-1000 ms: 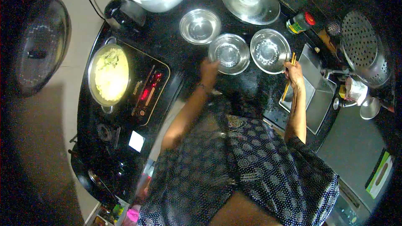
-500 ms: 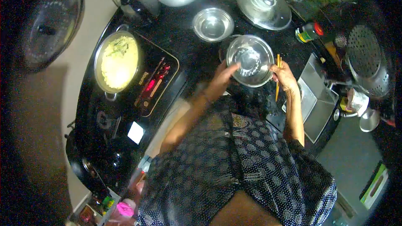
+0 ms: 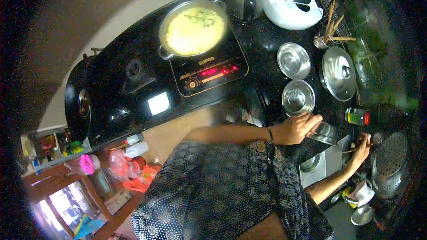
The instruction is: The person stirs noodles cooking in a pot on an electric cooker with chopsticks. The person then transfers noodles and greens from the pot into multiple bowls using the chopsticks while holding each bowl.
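My left hand (image 3: 293, 129) is closed on the rim of a tilted metal bowl (image 3: 324, 133), close to the sink (image 3: 331, 158). Farther right, beyond the sink, my right hand (image 3: 362, 146) is closed; a short length of the chopsticks (image 3: 349, 151) shows beside its fingers, and the rest is hidden. Another metal bowl (image 3: 310, 163) lies in the sink, partly covered by my sleeve. Two more bowls, one (image 3: 299, 98) near my left hand and one (image 3: 293, 61) behind it, stand on the black counter.
A pot (image 3: 193, 29) of yellow food sits on the lit induction cooker (image 3: 209, 73). Behind are a kettle (image 3: 246, 0) and a white appliance (image 3: 291, 2). A glass lid (image 3: 339, 73), a red-capped jar (image 3: 357, 117) and a perforated strainer (image 3: 391, 158) are at the right.
The view has turned toward the cooker side. A bowl was lifted between both hands; now my left hand alone has it, tilted, and my right hand has moved away past the sink.
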`<action>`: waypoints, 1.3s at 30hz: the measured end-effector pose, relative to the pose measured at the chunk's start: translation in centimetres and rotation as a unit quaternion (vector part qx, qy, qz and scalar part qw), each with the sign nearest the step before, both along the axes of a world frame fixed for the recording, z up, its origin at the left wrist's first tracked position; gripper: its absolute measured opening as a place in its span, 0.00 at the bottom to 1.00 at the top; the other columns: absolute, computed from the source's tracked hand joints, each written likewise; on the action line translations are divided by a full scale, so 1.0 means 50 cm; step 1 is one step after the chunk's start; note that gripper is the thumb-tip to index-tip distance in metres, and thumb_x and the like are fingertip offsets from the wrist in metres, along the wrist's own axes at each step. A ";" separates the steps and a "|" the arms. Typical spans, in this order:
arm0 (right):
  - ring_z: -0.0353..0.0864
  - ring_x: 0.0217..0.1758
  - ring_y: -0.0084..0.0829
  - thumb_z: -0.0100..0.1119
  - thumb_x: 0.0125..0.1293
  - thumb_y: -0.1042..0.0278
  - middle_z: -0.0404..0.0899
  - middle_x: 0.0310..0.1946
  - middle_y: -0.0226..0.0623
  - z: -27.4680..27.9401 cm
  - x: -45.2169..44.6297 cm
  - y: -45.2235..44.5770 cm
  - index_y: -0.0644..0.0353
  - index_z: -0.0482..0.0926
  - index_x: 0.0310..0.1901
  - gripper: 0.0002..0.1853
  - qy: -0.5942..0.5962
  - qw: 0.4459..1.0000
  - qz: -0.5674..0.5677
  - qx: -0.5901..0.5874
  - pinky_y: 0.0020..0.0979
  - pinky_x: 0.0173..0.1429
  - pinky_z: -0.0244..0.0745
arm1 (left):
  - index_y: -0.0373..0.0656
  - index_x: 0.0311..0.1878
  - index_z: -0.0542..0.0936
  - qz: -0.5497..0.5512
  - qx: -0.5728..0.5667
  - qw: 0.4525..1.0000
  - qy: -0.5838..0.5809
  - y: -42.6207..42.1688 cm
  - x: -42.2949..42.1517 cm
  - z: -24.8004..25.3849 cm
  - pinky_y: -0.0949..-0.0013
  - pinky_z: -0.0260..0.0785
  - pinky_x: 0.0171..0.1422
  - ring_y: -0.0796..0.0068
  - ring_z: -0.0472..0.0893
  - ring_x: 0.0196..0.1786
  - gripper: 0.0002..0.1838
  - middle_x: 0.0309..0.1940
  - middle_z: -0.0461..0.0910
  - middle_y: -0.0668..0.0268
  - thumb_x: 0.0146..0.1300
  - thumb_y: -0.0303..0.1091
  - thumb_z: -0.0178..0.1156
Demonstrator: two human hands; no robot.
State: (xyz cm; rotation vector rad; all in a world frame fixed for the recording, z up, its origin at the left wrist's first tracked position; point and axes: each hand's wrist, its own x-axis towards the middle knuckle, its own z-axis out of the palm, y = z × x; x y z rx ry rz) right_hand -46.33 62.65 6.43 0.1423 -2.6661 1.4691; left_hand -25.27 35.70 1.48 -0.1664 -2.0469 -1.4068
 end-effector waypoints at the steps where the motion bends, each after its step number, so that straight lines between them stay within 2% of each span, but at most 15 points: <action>1: 0.72 0.40 0.25 0.46 0.70 0.48 0.77 0.37 0.29 0.015 0.017 -0.032 0.63 0.79 0.46 0.23 0.011 0.999 -0.046 -0.003 0.27 0.44 0.66 | 0.33 0.54 0.65 -0.020 0.022 0.999 -0.025 -0.022 0.011 0.000 0.56 0.64 0.47 0.55 0.73 0.37 0.25 0.32 0.71 0.56 0.49 0.19 0.53; 5: 0.71 0.48 0.30 0.43 0.68 0.39 0.77 0.47 0.36 0.013 0.001 -0.095 0.63 0.78 0.50 0.31 0.008 0.993 0.032 0.111 0.32 0.55 0.64 | 0.38 0.55 0.65 0.144 0.131 0.978 -0.078 -0.101 0.071 -0.010 0.59 0.64 0.54 0.56 0.75 0.43 0.25 0.37 0.74 0.54 0.49 0.18 0.49; 9: 0.69 0.36 0.20 0.44 0.68 0.40 0.72 0.31 0.27 0.042 0.075 -0.304 0.60 0.79 0.43 0.28 0.000 0.979 0.204 0.030 0.24 0.42 0.66 | 0.44 0.58 0.66 0.236 0.337 0.895 -0.172 -0.167 0.178 -0.114 0.57 0.69 0.50 0.54 0.78 0.47 0.25 0.43 0.77 0.51 0.55 0.23 0.52; 11: 0.72 0.35 0.21 0.49 0.68 0.44 0.74 0.32 0.28 0.041 0.110 -0.397 0.62 0.78 0.39 0.24 -0.060 0.956 0.280 -0.067 0.24 0.44 0.68 | 0.46 0.59 0.66 0.356 0.281 0.844 -0.287 -0.198 0.274 -0.103 0.55 0.71 0.47 0.52 0.80 0.42 0.24 0.40 0.78 0.49 0.57 0.27 0.52; 13: 0.72 0.35 0.24 0.45 0.71 0.51 0.76 0.30 0.32 0.063 0.179 -0.513 0.64 0.77 0.34 0.22 -0.079 0.938 0.323 -0.094 0.26 0.47 0.65 | 0.40 0.55 0.69 0.425 -0.363 0.784 -0.269 -0.238 0.414 -0.297 0.54 0.72 0.42 0.51 0.80 0.37 0.19 0.35 0.80 0.50 0.60 0.34 0.52; 14: 0.71 0.34 0.23 0.46 0.70 0.52 0.75 0.29 0.32 0.054 0.199 -0.563 0.64 0.77 0.33 0.21 -0.116 0.916 0.349 -0.159 0.24 0.46 0.65 | 0.37 0.52 0.71 0.470 -0.007 0.829 -0.304 -0.237 0.460 -0.237 0.56 0.71 0.43 0.54 0.80 0.38 0.18 0.36 0.79 0.51 0.62 0.35 0.51; 15: 0.70 0.33 0.21 0.50 0.69 0.55 0.74 0.28 0.29 0.055 0.216 -0.607 0.63 0.77 0.32 0.18 -0.108 0.907 0.384 -0.133 0.23 0.43 0.65 | 0.34 0.49 0.72 0.451 0.349 0.766 -0.295 -0.229 0.505 -0.170 0.58 0.70 0.45 0.58 0.80 0.40 0.17 0.37 0.79 0.52 0.63 0.37 0.50; 17: 0.67 0.30 0.17 0.51 0.68 0.57 0.73 0.27 0.26 0.038 0.245 -0.692 0.61 0.77 0.33 0.15 -0.079 0.875 0.460 -0.129 0.21 0.36 0.61 | 0.31 0.44 0.74 0.576 0.112 0.763 -0.269 -0.214 0.611 -0.185 0.64 0.68 0.43 0.67 0.76 0.36 0.17 0.35 0.78 0.59 0.64 0.38 0.49; 19: 0.70 0.29 0.18 0.52 0.68 0.58 0.75 0.28 0.28 0.026 0.281 -0.771 0.64 0.76 0.36 0.15 -0.133 0.852 0.479 -0.168 0.20 0.34 0.63 | 0.38 0.54 0.71 0.527 0.489 0.655 -0.231 -0.217 0.707 -0.159 0.66 0.71 0.46 0.67 0.77 0.46 0.21 0.43 0.77 0.62 0.56 0.30 0.53; 21: 0.76 0.33 0.20 0.55 0.67 0.58 0.78 0.29 0.31 0.003 0.318 -0.845 0.66 0.76 0.38 0.15 -0.166 0.836 0.460 -0.248 0.20 0.35 0.70 | 0.38 0.54 0.71 0.573 0.518 0.635 0.012 -0.195 0.723 -0.071 0.69 0.71 0.42 0.70 0.77 0.41 0.22 0.40 0.77 0.63 0.53 0.31 0.54; 25: 0.76 0.33 0.20 0.57 0.65 0.58 0.79 0.29 0.30 -0.052 0.330 -0.958 0.63 0.78 0.39 0.15 -0.133 0.845 0.482 -0.191 0.22 0.39 0.71 | 0.37 0.48 0.73 0.640 0.588 0.490 0.057 -0.157 0.849 -0.135 0.71 0.70 0.36 0.73 0.77 0.35 0.19 0.37 0.77 0.65 0.52 0.33 0.55; 29: 0.76 0.34 0.22 0.57 0.62 0.56 0.80 0.30 0.30 -0.134 0.342 -1.035 0.60 0.81 0.39 0.15 -0.021 0.888 0.448 -0.098 0.25 0.42 0.71 | 0.40 0.46 0.73 0.635 0.590 0.498 0.017 -0.106 0.935 -0.184 0.71 0.65 0.34 0.75 0.72 0.36 0.16 0.38 0.72 0.65 0.54 0.35 0.53; 31: 0.76 0.37 0.22 0.58 0.63 0.56 0.81 0.32 0.31 -0.187 0.361 -1.056 0.61 0.82 0.40 0.15 -0.053 0.880 0.455 -0.122 0.27 0.44 0.71 | 0.40 0.46 0.73 0.671 0.426 0.603 -0.066 -0.085 0.968 -0.246 0.72 0.65 0.33 0.75 0.72 0.35 0.16 0.39 0.72 0.65 0.55 0.35 0.51; 34: 0.76 0.41 0.22 0.57 0.66 0.57 0.81 0.37 0.30 -0.169 0.418 -1.043 0.62 0.81 0.43 0.15 -0.181 0.821 0.506 -0.193 0.26 0.46 0.72 | 0.38 0.46 0.72 0.630 0.575 0.520 0.042 -0.098 0.944 -0.157 0.71 0.66 0.34 0.75 0.72 0.35 0.16 0.38 0.73 0.65 0.56 0.34 0.51; 39: 0.79 0.38 0.24 0.55 0.67 0.61 0.79 0.38 0.35 -0.121 0.401 -1.013 0.65 0.78 0.41 0.13 -0.251 0.801 0.468 -0.276 0.22 0.39 0.77 | 0.34 0.50 0.70 0.619 0.557 0.553 -0.008 -0.107 0.953 -0.155 0.68 0.68 0.38 0.70 0.73 0.37 0.16 0.40 0.73 0.63 0.59 0.31 0.49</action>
